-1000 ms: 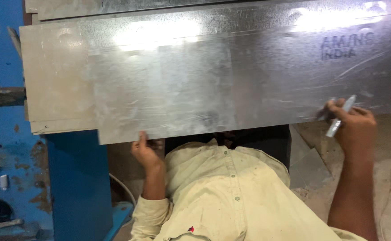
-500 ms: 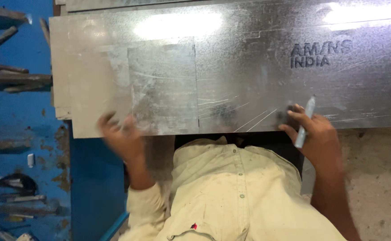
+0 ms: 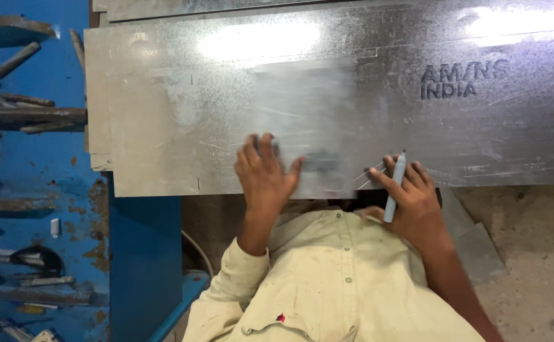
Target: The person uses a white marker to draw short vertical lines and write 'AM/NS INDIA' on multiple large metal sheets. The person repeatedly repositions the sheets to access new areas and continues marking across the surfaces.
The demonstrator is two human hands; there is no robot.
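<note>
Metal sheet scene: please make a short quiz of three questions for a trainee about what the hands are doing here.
1. True or false: the left hand lies flat with spread fingers on the metal sheet.
2. What does the right hand hold?
A. a hammer
B. a marker pen
C. a tape measure
3. Fill in: the tip of the pen points at the sheet's ____ edge, the one closest to the person.

Key:
1. True.
2. B.
3. Near. The blue machine frame stands on the left side of the view.
</note>
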